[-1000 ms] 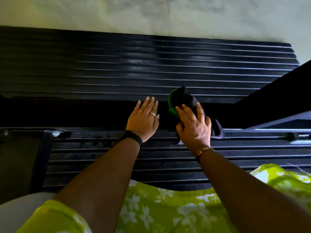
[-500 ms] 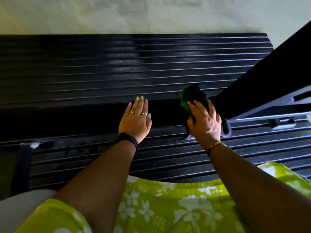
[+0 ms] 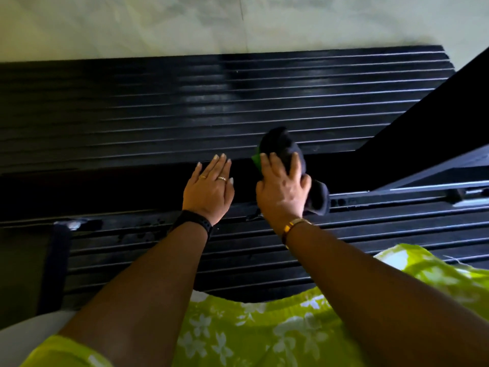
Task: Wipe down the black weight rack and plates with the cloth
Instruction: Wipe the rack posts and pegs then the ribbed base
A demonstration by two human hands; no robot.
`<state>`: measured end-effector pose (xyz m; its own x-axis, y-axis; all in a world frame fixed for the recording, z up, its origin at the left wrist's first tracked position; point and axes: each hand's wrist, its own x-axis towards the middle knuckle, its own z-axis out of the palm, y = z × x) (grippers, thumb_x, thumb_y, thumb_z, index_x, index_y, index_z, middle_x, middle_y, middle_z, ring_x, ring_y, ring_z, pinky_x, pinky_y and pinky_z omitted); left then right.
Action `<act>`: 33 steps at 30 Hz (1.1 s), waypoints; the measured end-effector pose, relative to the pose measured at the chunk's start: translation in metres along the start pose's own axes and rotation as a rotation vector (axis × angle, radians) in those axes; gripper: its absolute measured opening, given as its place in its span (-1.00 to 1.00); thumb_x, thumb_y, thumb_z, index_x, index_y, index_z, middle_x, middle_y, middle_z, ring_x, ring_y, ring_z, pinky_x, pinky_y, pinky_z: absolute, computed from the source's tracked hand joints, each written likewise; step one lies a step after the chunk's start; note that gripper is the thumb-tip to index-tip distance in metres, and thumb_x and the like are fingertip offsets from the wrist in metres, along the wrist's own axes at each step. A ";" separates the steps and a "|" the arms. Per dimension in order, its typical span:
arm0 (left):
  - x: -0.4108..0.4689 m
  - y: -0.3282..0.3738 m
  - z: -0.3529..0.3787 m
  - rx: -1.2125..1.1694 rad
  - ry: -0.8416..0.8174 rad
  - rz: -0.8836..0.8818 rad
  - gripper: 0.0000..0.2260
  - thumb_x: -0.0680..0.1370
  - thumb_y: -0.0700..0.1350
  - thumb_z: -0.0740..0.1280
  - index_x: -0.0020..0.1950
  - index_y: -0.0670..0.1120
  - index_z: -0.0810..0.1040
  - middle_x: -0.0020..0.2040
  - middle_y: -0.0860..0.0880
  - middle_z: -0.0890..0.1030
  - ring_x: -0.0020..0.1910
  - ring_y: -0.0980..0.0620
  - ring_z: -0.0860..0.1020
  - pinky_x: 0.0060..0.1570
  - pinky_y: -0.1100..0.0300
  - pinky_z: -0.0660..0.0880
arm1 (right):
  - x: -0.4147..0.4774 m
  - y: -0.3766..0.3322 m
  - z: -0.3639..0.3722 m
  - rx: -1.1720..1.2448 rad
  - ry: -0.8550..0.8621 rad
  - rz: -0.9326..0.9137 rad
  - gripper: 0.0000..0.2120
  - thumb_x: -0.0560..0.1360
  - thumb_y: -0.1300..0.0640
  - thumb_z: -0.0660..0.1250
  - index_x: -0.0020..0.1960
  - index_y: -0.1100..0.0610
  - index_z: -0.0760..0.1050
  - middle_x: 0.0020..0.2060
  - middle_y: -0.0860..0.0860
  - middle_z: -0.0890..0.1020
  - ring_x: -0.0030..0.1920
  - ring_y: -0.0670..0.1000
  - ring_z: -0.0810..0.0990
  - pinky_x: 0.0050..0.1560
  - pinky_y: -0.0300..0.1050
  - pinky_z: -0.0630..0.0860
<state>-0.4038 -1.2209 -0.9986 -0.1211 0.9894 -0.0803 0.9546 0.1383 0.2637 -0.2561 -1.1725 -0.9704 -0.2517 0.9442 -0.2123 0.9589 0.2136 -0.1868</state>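
Black ribbed weight plates (image 3: 238,102) stretch across the upper half of the view, with a second ribbed stack (image 3: 264,250) nearer to me. A dark gap runs between the two stacks. My right hand (image 3: 283,189) presses a dark cloth with a green edge (image 3: 280,144) against the near edge of the far stack, fingers spread and curled over the bunched cloth. A tail of cloth hangs out to the right of the hand. My left hand (image 3: 210,186) lies flat on the edge beside it, fingers straight and together.
A black slanted frame bar (image 3: 436,123) of the rack crosses the right side, with a metal rail (image 3: 423,192) below it. Pale floor (image 3: 238,22) lies beyond the plates. A dark post (image 3: 57,260) stands at the left. My green floral garment (image 3: 238,332) fills the bottom.
My right hand has slid the cloth leftward, closer to my left hand, after moving right half a second ago. The left hand stays flat in about the same place.
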 end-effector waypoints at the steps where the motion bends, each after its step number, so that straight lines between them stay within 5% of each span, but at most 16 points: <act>1: -0.002 -0.005 -0.001 -0.006 0.008 -0.028 -0.41 0.58 0.04 -0.15 0.45 -0.20 0.39 0.47 -0.12 0.38 0.48 -0.04 0.30 0.47 0.00 0.08 | -0.001 -0.010 0.002 -0.020 -0.011 -0.092 -0.42 0.59 -0.01 0.14 0.56 -0.10 0.05 0.54 -0.11 0.13 0.55 0.14 -0.10 0.39 0.21 0.08; 5: -0.010 -0.021 -0.004 0.021 0.021 -0.087 -0.36 0.56 0.07 -0.20 0.48 -0.21 0.33 0.50 -0.14 0.33 0.51 -0.06 0.24 0.48 0.04 0.01 | -0.006 -0.024 0.016 -0.049 0.002 -0.378 -0.49 0.50 0.02 0.18 0.46 -0.09 0.35 0.43 -0.07 0.40 0.48 0.21 0.21 0.22 0.34 0.33; 9: -0.013 -0.022 -0.002 0.038 0.029 -0.093 -0.37 0.57 0.06 -0.18 0.49 -0.22 0.31 0.50 -0.14 0.31 0.52 -0.09 0.21 0.48 -0.01 0.00 | 0.003 0.002 0.010 -0.066 0.069 -0.424 -0.48 0.40 -0.06 0.09 0.33 -0.11 0.49 0.28 -0.10 0.55 0.34 0.19 0.43 -0.02 0.18 0.50; 18: -0.011 -0.017 0.002 0.031 0.042 -0.101 -0.31 0.53 0.10 -0.30 0.54 -0.18 0.20 0.55 -0.11 0.20 0.56 -0.04 0.10 0.50 0.05 -0.08 | 0.005 0.098 -0.013 0.072 0.202 0.113 -0.41 0.41 -0.08 0.08 0.45 -0.10 0.36 0.44 -0.09 0.38 0.50 0.18 0.15 0.30 0.21 0.20; 25: -0.011 -0.018 -0.002 -0.020 0.055 -0.085 -0.30 0.53 0.10 -0.29 0.53 -0.20 0.23 0.55 -0.12 0.22 0.55 -0.05 0.13 0.48 0.12 -0.11 | -0.009 0.063 -0.004 0.260 0.202 0.441 -0.46 0.53 0.11 0.20 0.51 -0.06 0.24 0.51 -0.09 0.21 0.53 0.18 -0.06 0.37 0.25 0.09; 29: -0.015 -0.025 -0.004 -0.040 0.077 -0.064 -0.37 0.58 0.06 -0.20 0.48 -0.25 0.31 0.50 -0.17 0.31 0.51 -0.11 0.23 0.46 0.09 0.00 | -0.022 0.030 0.008 0.193 0.113 0.274 -0.43 0.55 0.10 0.19 0.54 -0.04 0.18 0.52 -0.09 0.20 0.54 0.19 -0.09 0.37 0.31 0.05; 33: -0.022 -0.032 -0.007 -0.061 0.087 -0.117 -0.41 0.60 0.04 -0.16 0.49 -0.24 0.29 0.52 -0.15 0.28 0.53 -0.09 0.19 0.49 0.07 -0.04 | -0.033 -0.009 0.018 0.029 0.074 -0.075 -0.45 0.38 0.12 0.33 0.38 0.05 0.46 0.33 -0.01 0.51 0.41 0.31 0.32 0.14 0.48 0.32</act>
<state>-0.4338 -1.2468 -0.9986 -0.2563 0.9661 -0.0312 0.9145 0.2528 0.3159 -0.2591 -1.2101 -0.9790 -0.3114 0.9420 -0.1254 0.9332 0.2782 -0.2273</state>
